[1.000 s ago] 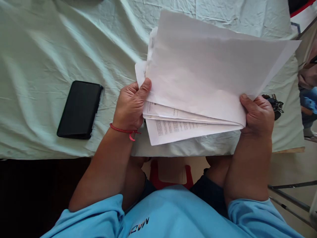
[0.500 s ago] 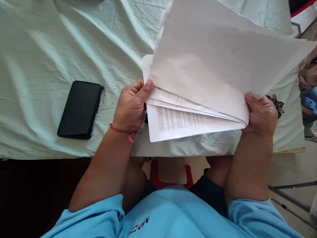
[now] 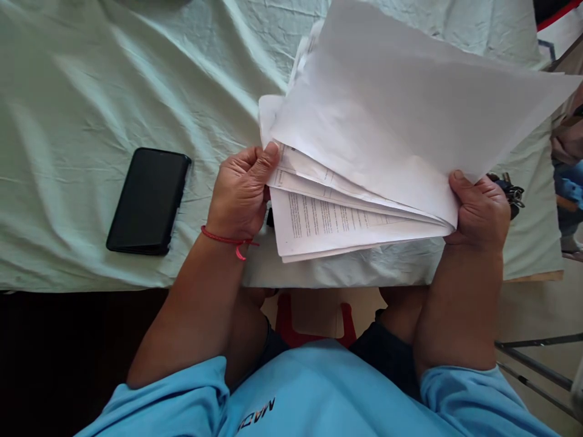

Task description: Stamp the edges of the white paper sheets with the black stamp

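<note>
Between my two hands is a stack of paper sheets point(image 3: 392, 115), held above the cloth-covered table. The top sheet's blank side faces me and its far edge is lifted. Beneath it the sheets fan apart at the left, and a printed page point(image 3: 328, 221) shows rows of small text. My left hand point(image 3: 243, 188), with a red string at the wrist, pinches the left edges between thumb and fingers. At the lower right corner, my right hand point(image 3: 480, 209) is closed on the stack with its thumb on top. The fingers under the paper are hidden.
A black smartphone point(image 3: 148, 201) lies on the pale green tablecloth point(image 3: 59, 152) left of my left hand. Some keys point(image 3: 514, 194) are partly hidden behind my right hand. A red plastic stool point(image 3: 314, 337) shows below the table edge, and metal bars point(image 3: 537, 358) stand at the lower right.
The sheets at the left have spread further apart, and the top sheet's left edge has shifted a little. A second edge now shows under the printed page. My right hand has barely moved.
</note>
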Motion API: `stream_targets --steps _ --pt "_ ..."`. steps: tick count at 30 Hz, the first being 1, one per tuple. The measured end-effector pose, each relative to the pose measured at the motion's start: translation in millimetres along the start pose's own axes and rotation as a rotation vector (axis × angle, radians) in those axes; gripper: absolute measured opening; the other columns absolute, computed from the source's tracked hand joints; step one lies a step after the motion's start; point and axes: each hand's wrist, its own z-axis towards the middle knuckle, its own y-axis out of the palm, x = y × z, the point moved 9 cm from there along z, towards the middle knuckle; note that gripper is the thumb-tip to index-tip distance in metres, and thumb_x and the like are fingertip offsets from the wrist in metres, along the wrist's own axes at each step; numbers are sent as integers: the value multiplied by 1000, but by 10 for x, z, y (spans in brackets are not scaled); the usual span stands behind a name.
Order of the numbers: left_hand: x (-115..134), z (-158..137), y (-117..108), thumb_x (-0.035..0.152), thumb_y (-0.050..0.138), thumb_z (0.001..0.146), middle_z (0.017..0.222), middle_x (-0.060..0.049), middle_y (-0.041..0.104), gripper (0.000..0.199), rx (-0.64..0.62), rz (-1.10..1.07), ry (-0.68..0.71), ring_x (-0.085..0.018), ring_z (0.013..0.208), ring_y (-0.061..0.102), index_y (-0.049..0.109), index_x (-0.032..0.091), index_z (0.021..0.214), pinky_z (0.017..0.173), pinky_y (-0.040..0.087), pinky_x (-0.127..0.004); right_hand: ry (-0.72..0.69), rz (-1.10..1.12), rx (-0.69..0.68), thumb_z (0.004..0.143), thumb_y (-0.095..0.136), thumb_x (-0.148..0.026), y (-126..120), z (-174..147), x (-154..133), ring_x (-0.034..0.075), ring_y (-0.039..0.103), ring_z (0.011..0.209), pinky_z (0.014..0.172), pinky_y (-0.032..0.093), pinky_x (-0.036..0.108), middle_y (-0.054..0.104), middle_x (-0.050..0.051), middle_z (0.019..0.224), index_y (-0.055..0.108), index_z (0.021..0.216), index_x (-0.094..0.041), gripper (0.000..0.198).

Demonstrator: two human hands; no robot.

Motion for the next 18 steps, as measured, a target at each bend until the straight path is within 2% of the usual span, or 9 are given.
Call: stream_targets --steps 3,5,8,11,13,15,18 --pt "-9 -21 63 59 115 79 79 -1 76 54 -89 58 -5 -24 83 82 74 25 86 70 68 -32 -29 19 84 66 109 -36 -81 32 -8 19 82 94 101 78 43 88 2 101 82 88 -20 38" --pt "-47 -7 20 55 116 78 79 0 75 53 -92 94 -8 -21 76 79 74 24 85 66 67 -31 -35 30 113 68 107 -33 -94 34 -10 17 82 92 99 78 40 87 1 99 83 87 -20 33" --pt "-132 37 -93 53 115 81 76 1 70 57 -42 118 -32 -20 73 76 66 24 78 67 67 -32 -27 48 86 70 105 -31 -41 16 -10 20 83 99 108 77 45 87 3 101 83 88 -20 30" --pt "-141 55 -130 55 111 86 77 1 69 56 -20 109 -38 -26 89 83 64 25 80 80 74 -38 -15 58 46 70 104 -32 0 -3 -13 23 84 108 120 73 53 86 5 107 85 93 -18 33" --pt "-97 46 -91 58 109 88 83 -1 74 52 -56 98 -33 -30 102 85 69 25 87 90 75 -43 -20 52 36 70 105 -34 -3 -2 -24 23 84 110 125 71 55 86 4 109 85 95 -19 35" --pt "-37 34 -29 56 113 82 93 -3 81 51 -127 97 -21 -32 107 85 76 25 98 94 74 -44 -45 54 49 69 106 -36 -30 7 -49 23 83 112 126 70 54 87 3 110 84 95 -20 37" --pt "21 37 35 49 122 67 101 -3 85 62 -223 113 15 -29 104 84 80 27 106 92 72 -40 -108 78 75 67 108 -40 -54 10 -107 24 83 120 130 67 51 87 4 111 84 95 -21 41"
